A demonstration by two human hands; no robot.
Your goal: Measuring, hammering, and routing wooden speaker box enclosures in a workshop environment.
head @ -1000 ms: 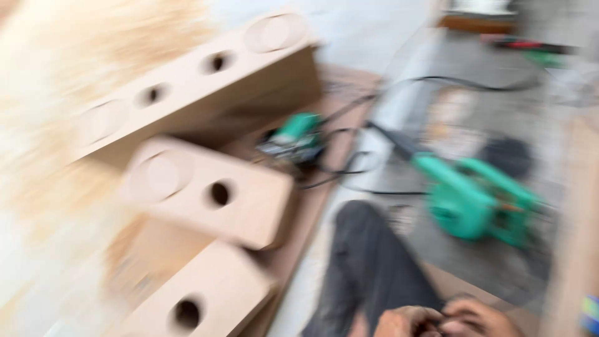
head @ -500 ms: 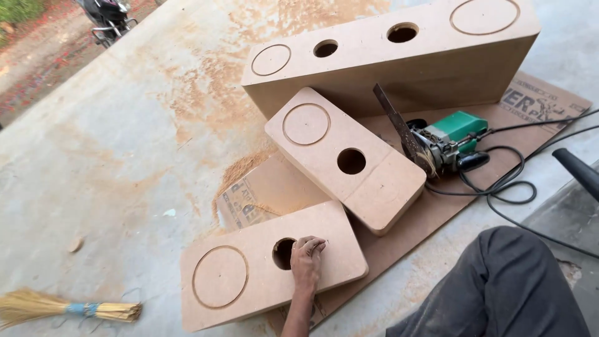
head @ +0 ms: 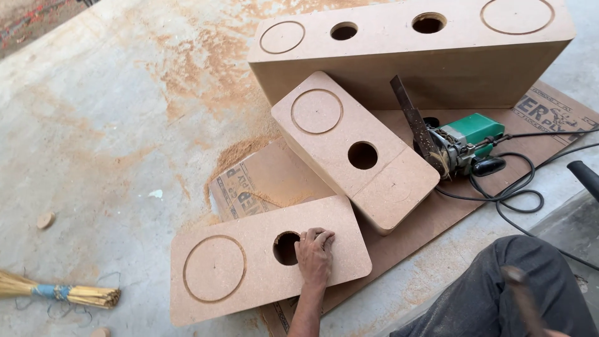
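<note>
Flat brown fibreboard panel point(head: 249, 265) with round hole, grooved circle

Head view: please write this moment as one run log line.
left hand: flat on wooden box, fingers by its round hole | right hand: not in view | nearby: green power tool, broom

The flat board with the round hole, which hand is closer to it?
Left. The left hand rests flat on the board, fingers at the edge of its round hole. The right hand is barely in view at the bottom right corner, well away from the board.
</note>
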